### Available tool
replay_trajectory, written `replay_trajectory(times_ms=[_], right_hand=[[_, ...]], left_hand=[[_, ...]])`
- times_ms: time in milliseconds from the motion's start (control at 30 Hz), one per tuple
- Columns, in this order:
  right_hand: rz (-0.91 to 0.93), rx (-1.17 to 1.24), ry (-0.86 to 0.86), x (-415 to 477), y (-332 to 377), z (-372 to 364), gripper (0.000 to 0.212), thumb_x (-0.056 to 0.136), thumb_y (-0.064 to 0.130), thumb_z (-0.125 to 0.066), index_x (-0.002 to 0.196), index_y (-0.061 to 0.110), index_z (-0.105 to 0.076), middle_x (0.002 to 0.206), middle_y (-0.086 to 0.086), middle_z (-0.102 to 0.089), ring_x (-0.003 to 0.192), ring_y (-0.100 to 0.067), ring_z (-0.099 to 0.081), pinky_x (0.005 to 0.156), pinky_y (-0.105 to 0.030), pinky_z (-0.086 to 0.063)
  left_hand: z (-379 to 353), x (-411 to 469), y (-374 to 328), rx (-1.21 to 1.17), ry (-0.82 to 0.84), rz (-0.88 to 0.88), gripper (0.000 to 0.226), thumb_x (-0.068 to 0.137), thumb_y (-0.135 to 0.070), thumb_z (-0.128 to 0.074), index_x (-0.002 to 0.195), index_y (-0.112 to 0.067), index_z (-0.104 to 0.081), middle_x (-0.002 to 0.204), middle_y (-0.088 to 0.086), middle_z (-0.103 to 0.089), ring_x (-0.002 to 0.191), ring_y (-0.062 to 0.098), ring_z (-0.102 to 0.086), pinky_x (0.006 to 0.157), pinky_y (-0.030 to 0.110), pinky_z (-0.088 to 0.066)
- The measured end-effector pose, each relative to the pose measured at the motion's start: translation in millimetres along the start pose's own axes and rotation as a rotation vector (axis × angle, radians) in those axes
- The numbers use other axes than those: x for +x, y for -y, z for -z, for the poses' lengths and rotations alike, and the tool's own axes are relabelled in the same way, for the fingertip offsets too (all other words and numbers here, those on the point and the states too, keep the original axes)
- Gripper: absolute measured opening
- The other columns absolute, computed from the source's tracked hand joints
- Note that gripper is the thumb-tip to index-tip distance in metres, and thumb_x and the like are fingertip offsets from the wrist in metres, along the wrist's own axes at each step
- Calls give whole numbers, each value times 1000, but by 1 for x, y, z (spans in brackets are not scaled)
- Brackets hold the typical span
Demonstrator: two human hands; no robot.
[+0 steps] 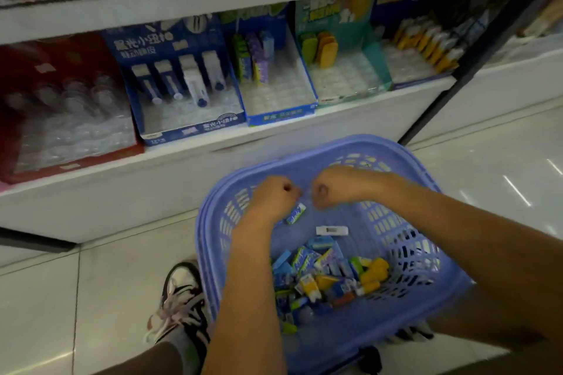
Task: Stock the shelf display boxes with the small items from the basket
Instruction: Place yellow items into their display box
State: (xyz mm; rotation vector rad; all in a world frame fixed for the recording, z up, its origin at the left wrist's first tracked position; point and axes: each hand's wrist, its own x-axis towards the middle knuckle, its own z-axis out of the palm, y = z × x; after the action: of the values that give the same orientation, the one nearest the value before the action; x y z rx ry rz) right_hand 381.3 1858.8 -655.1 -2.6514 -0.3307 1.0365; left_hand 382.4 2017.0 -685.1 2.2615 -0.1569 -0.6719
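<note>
Blue display box (182,76): Chinese characters, blurred; nothing else legible.

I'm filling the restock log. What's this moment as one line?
left hand: fist over basket | right hand: fist beside it | grip contents: unclear | small items: piled in basket | display boxes: part-filled

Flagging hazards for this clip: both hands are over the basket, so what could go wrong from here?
The left hand and right hand are closed close together above the blue basket; anything tiny pinched there might drop back unseen. A small green-and-white pack beside the left hand could get knocked. The mixed pile invites stocking the wrong display box.
</note>
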Motion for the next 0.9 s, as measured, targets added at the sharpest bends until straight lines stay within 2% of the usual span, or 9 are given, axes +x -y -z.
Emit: replay_trajectory(times_ms=[100, 167, 233, 333, 433, 600, 700, 800, 900], right_hand=[[-160, 42, 294, 3, -37, -59, 21, 89, 22, -64, 91, 2, -69, 78, -13, -58, 70, -27, -51, 65, -32, -43], [-138, 52, 365, 7, -48, -91, 38, 91, 28, -61, 112, -4, -64, 104, -24, -62, 93, -38, -58, 80, -35, -47], [-81, 60, 375, 12, -45, -116, 34, 92, 27, -60, 106, -3, -67, 108, -25, -63, 101, -39, -58, 86, -40, -47], [-17, -9, 386, 19, -31, -141, 23, 90, 24, -60, 81, 4, -67, 75, -14, -53, 74, -27, -49, 65, -32, -38], [12, -69, 354, 24, -27, -159, 31, 85, 25, -64, 60, 13, -50, 71, -12, -46, 66, -22, -42, 60, -29, -32], [15, -97, 337, 31, -39, -159, 46, 88, 19, -61, 52, 17, -35, 56, -5, -33, 52, -20, -31, 51, -28, -26], [-43, 136, 272, 27, -58, -141, 46, 92, 24, -57, 52, 15, -36, 54, -7, -33, 49, -17, -27, 55, -30, -29], [-80, 520, 313, 16, -73, -111, 35, 97, 27, -54, 65, 12, -47, 65, -7, -46, 58, -18, -43, 65, -28, -41], [-75, 999, 370, 4, -74, -78, 21, 99, 23, -48, 85, 11, -55, 77, -3, -54, 67, -16, -58, 69, -28, -52]], left_hand=[[-58, 3, 26, 208, 382, 98, 11, 89, -13, -60, 90, -8, -70, 95, 16, -64, 81, 22, -57, 71, 31, -49], [-88, -3, 48, 251, 504, 169, 22, 86, -12, -65, 108, -9, -69, 115, 12, -65, 102, 27, -60, 90, 38, -50], [-103, -11, 66, 269, 494, 194, 26, 84, -13, -67, 108, -7, -66, 114, 14, -63, 97, 26, -59, 81, 35, -49], [-110, -18, 80, 300, 487, 223, 23, 78, -21, -71, 98, -9, -68, 98, 13, -65, 80, 17, -54, 67, 26, -40], [-114, -20, 84, 286, 473, 256, 20, 75, -20, -73, 92, -8, -73, 94, 12, -69, 75, 16, -57, 66, 26, -43], [-122, -18, 89, 232, 441, 277, 22, 76, -15, -73, 93, -1, -72, 99, 17, -69, 91, 28, -65, 72, 31, -48], [-122, -15, 92, 164, 482, 300, 29, 75, -21, -79, 100, -7, -73, 105, 10, -70, 85, 18, -63, 78, 30, -51], [-119, -12, 91, 151, 529, 308, 31, 75, -23, -80, 101, -8, -72, 107, 8, -69, 82, 16, -60, 74, 29, -51], [-106, -7, 80, 47, 483, 281, 16, 76, -22, -78, 84, -14, -67, 87, 4, -63, 76, 16, -55, 71, 34, -46]])
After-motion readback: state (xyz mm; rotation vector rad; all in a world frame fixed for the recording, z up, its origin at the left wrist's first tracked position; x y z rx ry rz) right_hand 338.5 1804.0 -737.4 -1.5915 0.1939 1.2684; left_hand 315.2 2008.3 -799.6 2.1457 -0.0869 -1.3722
